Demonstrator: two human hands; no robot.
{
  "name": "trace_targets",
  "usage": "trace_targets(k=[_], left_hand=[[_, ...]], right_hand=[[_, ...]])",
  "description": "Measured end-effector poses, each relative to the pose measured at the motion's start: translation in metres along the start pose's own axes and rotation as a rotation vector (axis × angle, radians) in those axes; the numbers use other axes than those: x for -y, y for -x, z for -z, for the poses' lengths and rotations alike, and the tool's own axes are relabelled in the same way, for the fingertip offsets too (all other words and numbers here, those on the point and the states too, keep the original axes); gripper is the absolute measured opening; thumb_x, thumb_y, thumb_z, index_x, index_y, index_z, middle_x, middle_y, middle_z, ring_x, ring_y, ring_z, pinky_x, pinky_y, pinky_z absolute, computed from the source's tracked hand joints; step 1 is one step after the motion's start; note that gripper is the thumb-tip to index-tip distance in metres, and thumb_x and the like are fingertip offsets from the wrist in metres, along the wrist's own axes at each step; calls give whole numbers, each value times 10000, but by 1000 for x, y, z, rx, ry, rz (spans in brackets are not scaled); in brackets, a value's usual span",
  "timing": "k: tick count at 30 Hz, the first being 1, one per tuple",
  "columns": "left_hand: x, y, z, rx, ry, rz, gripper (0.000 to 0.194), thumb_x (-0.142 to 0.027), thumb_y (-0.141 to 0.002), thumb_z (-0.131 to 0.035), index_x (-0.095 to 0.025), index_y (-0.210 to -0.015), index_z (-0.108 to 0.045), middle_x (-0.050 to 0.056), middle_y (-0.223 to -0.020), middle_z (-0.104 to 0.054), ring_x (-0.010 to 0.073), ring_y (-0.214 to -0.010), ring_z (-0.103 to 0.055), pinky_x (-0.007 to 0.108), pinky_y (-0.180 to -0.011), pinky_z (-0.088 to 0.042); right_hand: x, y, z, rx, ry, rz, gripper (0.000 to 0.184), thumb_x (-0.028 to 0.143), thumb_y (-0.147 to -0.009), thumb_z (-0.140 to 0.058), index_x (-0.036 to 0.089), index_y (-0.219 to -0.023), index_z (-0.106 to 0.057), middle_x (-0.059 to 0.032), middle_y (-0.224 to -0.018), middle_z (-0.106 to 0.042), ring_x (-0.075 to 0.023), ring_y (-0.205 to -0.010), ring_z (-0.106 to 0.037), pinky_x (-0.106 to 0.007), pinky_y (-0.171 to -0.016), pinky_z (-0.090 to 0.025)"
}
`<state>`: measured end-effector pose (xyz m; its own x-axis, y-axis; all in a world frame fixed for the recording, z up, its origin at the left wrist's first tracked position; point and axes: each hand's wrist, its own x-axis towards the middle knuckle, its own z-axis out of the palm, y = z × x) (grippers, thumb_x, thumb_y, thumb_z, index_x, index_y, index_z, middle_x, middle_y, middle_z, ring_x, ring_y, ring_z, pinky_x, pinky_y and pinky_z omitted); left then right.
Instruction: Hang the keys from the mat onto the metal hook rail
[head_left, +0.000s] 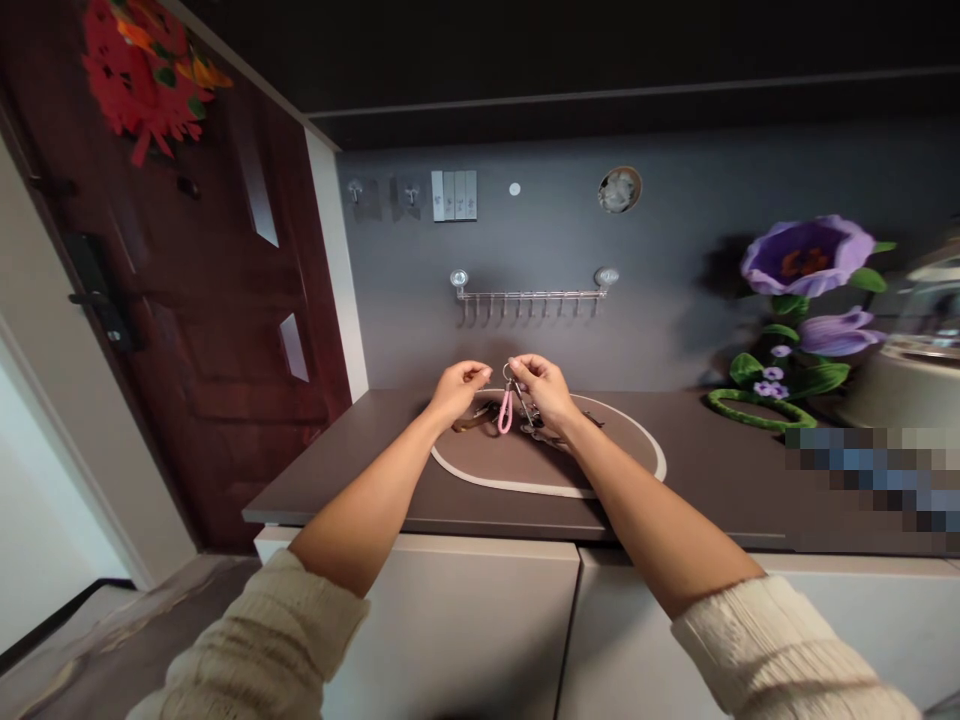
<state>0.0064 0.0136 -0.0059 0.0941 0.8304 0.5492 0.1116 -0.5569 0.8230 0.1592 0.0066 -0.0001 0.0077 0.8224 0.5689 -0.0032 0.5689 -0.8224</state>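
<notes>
My right hand [541, 388] pinches the metal ring of a keychain [505, 412] above the counter. A pink loop strap hangs from the ring, with metal pieces beside it, partly behind my fingers. Just left of the ring, my left hand [459, 392] has its thumb and fingertips pressed together; whether something small is in them I cannot make out. Below both hands lies an oval brown mat [517, 488] with a pale rim. Several small dark and metallic items [480, 415] rest on it, partly hidden by the hands.
A clear rail with several hooks [532, 296] is fixed to the grey wall behind the hands. Purple artificial flowers [810, 255] and a lamp-like object [892, 385] stand at the right. The counter's front edge [480, 527] runs below my forearms; a dark red door [202, 300] is at left.
</notes>
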Motion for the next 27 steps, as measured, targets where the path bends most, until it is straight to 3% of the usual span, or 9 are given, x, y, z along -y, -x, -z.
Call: trace_targets(k=[3,7,19,24,27], left_hand=[[-6,4,-2,89,38,-19,295,-374,-685,-609,-123,-839,-626,53,-802,-649,134,-742,-573,272,-742,-432],[-7,7,-4,151,50,20,285,-384,-662,-624,-117,-764,-622,27,-709,-630,117,-647,-550,255,-668,-425],[0,1,-2,-86,264,133,232,-326,-617,-665,-132,-734,-613,8,-639,-606,99,-574,-535,240,-575,-430],[-2,4,-4,-78,261,139,274,-359,-598,-677,-126,-730,-622,15,-644,-614,106,-582,-545,238,-566,-435],[-2,3,-3,-62,185,66,260,-361,-623,-655,-120,-720,-626,24,-647,-618,114,-605,-548,247,-603,-440]], right_hand=[[-1,3,-3,37,1,-38,323,452,-621,-656,155,-722,-581,31,-594,-527,-65,-505,-413,-216,-525,-360],[-3,5,-7,97,-39,-96,319,432,-613,-670,160,-746,-567,36,-585,-536,-64,-479,-432,-212,-492,-359],[-4,9,-9,150,-141,-187,301,377,-566,-715,166,-731,-579,14,-674,-587,-84,-600,-528,-223,-612,-424],[-1,11,-10,147,-63,-168,301,411,-595,-681,163,-724,-570,13,-649,-582,-86,-580,-511,-225,-592,-413],[0,12,-9,146,-7,-121,305,427,-614,-657,158,-720,-558,12,-637,-571,-94,-593,-501,-227,-593,-410]])
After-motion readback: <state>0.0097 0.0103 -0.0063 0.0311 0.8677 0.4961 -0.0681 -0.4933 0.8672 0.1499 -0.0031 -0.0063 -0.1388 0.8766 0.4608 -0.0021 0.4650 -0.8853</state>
